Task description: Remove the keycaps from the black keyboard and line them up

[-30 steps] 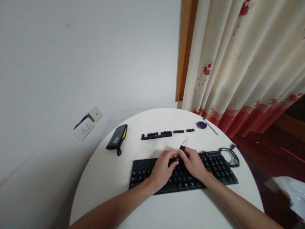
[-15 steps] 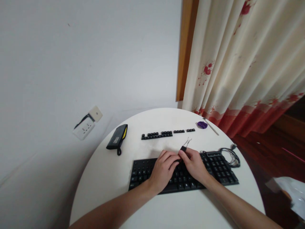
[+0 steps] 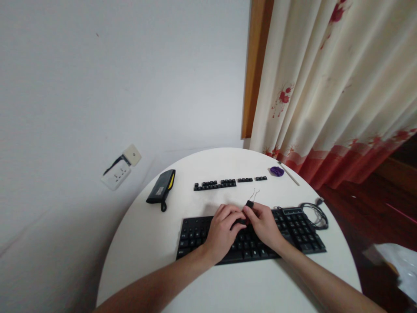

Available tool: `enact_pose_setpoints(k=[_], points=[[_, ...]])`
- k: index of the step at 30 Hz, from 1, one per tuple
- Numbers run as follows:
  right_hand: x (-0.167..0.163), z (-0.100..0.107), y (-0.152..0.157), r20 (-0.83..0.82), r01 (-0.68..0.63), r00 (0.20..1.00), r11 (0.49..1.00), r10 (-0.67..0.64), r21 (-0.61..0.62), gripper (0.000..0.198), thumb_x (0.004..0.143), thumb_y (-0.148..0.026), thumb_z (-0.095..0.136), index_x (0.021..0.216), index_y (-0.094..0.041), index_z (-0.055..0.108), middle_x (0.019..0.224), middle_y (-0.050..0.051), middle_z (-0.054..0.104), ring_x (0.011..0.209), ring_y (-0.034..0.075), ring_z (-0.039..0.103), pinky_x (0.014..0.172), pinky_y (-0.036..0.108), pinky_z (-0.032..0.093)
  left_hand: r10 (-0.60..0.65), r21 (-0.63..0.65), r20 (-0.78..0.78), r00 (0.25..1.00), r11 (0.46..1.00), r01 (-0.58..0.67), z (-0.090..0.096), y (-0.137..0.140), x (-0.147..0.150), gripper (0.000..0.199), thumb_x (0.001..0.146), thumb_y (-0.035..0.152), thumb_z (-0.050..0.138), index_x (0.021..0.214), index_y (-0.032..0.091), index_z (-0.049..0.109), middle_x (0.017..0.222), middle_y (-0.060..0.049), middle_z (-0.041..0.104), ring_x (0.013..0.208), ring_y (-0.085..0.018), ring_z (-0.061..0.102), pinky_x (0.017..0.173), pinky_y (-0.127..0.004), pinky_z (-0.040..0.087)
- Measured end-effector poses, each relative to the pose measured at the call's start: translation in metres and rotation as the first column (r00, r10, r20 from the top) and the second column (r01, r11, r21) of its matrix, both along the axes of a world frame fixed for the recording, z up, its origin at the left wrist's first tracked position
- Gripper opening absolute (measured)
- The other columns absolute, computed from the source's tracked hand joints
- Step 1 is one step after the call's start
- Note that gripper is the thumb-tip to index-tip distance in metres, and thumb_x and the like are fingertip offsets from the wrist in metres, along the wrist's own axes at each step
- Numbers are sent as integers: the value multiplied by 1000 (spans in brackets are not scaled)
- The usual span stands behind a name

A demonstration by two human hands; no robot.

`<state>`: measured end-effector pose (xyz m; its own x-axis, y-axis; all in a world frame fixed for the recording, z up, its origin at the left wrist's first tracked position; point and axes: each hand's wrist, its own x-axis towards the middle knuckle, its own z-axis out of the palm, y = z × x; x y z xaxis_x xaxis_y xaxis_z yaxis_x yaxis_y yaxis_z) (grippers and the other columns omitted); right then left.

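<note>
A black keyboard (image 3: 247,256) lies on the round white table (image 3: 224,287) beneath both hands. My right hand (image 3: 265,226) is closed on a keycap puller (image 3: 249,203); its black handle shows past the thumb, and its two thin wire prongs point away from me. My left hand (image 3: 223,232) hovers over the keyboard's middle, fingers curled inward and fingertips close to the right thumb. Whatever sits in that pinch is too small and dark to make out. Beyond the hands, loose black keycaps (image 3: 219,184) stand in short rows.
At the left lies a black pouch (image 3: 161,187) with a yellow edge and a strap. A purple cloth (image 3: 276,171) and a slim brush (image 3: 289,174) lie at the back right. The coiled cable (image 3: 317,216) rests beside the keyboard's right end. A wall and a curtain (image 3: 312,87) border the table.
The keycap puller has turned slightly, its prongs now more upright and a bit further left in view. Both hands stay at nearly the same place.
</note>
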<state>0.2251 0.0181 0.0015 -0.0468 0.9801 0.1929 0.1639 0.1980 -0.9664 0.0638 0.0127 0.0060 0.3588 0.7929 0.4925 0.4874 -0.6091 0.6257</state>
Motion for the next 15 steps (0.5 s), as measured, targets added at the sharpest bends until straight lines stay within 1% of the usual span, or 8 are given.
enact_pose_setpoints(k=[3, 5, 8, 11, 13, 15], points=[[7, 5, 4, -23, 72, 997, 997, -72, 0, 41, 93, -48, 54, 67, -16, 60, 59, 2, 60, 56, 16, 54, 55, 26, 43, 29, -55, 18, 999, 998, -28, 5, 2, -4, 14, 80, 16, 73, 91, 23, 68, 95, -1, 65, 95, -20, 57, 88, -34, 46], [15, 9, 9, -44, 148, 988, 989, -147, 13, 40, 92, -48, 55, 68, -16, 61, 61, 3, 63, 56, 16, 56, 56, 26, 44, 14, -95, -9, 1000, 995, -14, 11, 6, -9, 12, 81, 19, 73, 91, 23, 69, 94, -1, 67, 93, -20, 59, 88, -34, 46], [26, 13, 16, -72, 238, 969, 971, -235, 37, 38, 91, -47, 56, 70, -16, 63, 64, 5, 65, 57, 16, 56, 54, 26, 43, -52, -151, -130, 990, 988, 32, 20, 18, -18, 12, 80, 21, 73, 91, 24, 70, 94, 0, 69, 90, -18, 61, 87, -32, 46], [32, 15, 20, -81, 265, 962, 962, -260, 71, 37, 91, -45, 56, 72, -15, 65, 64, 5, 65, 56, 16, 56, 54, 26, 43, -48, -179, -293, 955, 984, -5, 23, 40, -21, 13, 76, 24, 77, 88, 24, 71, 89, 1, 70, 82, -18, 62, 79, -31, 46], [33, 15, 20, -71, 264, 963, 960, -258, 94, 36, 92, -44, 56, 72, -15, 65, 63, 4, 64, 56, 16, 55, 54, 26, 42, -30, -153, -384, 923, 988, -31, 21, 57, -17, 14, 75, 26, 78, 87, 24, 72, 89, 0, 71, 84, -20, 62, 80, -31, 45], [32, 15, 20, -55, 251, 968, 961, -246, 114, 36, 93, -42, 55, 71, -16, 64, 64, 3, 64, 57, 16, 56, 55, 26, 43, -11, -104, -440, 898, 994, -39, 17, 73, -8, 15, 75, 27, 78, 88, 23, 72, 91, -1, 72, 89, -22, 62, 83, -33, 44]])
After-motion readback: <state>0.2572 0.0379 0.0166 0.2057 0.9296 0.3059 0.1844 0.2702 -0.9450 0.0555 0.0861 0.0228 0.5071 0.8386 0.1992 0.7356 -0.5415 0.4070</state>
